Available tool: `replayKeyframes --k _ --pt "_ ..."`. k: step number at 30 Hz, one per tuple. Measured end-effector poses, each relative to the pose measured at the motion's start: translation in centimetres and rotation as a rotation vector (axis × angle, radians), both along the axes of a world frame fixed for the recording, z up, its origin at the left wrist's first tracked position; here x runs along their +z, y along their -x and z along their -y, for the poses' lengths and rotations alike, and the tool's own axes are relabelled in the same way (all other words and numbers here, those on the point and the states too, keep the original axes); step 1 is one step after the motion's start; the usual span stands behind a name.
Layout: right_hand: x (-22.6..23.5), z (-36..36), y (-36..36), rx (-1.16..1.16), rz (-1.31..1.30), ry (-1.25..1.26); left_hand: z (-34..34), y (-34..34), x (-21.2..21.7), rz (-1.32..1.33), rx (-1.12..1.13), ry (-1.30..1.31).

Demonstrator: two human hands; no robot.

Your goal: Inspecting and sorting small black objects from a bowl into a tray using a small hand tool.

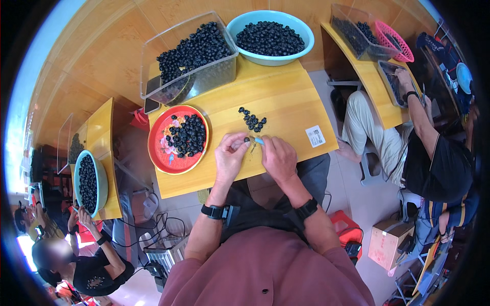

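Observation:
My left hand (pixel 232 157) pinches one small dark ball (pixel 247 139) between thumb and fingertips; it looks like a bead or a berry. In my right hand (pixel 279 158) is a thin tool with a light-blue handle (pixel 259 141), its tip close to that ball. The kind of tool is too small to tell. Bits of debris (pixel 252 150) lie on the yellow table (pixel 296 102) beneath my fingers. Just beyond my hands sits a small loose group of dark balls (pixel 252 120). On the left, a red flowered plate (pixel 160 127) bears many more.
A clear plastic bin (pixel 214 74) and a light-blue basin (pixel 270 59), both heaped with dark balls, stand at the table's far side. A phone (pixel 152 95) lies by the bin. A white label (pixel 315 136) is at the right. Other people work at tables on both sides.

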State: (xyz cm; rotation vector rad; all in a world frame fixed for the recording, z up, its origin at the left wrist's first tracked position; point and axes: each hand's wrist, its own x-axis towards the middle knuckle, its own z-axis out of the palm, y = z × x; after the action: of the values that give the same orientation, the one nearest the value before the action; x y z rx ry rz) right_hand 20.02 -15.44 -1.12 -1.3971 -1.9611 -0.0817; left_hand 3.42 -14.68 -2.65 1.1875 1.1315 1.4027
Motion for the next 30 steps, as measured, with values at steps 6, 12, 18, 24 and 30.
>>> replayKeyframes --k 6,12,18,24,30 --pt "0.0 0.5 0.0 -0.033 0.021 0.006 0.2 -0.5 0.0 -0.029 0.024 -0.04" --pt "-0.4 0.4 -0.1 -0.037 0.033 -0.011 0.3 -0.9 -0.7 -0.061 0.077 0.109" --pt "-0.2 0.5 0.0 -0.053 0.029 0.028 0.1 -0.8 -0.2 -0.101 0.101 -0.068" --pt "-0.1 0.4 -0.1 -0.039 0.028 0.0 0.1 -0.4 -0.6 -0.009 0.048 0.098" --pt "-0.1 0.4 -0.2 -0.033 0.03 -0.002 0.1 -1.2 0.0 -0.163 0.167 -0.012"
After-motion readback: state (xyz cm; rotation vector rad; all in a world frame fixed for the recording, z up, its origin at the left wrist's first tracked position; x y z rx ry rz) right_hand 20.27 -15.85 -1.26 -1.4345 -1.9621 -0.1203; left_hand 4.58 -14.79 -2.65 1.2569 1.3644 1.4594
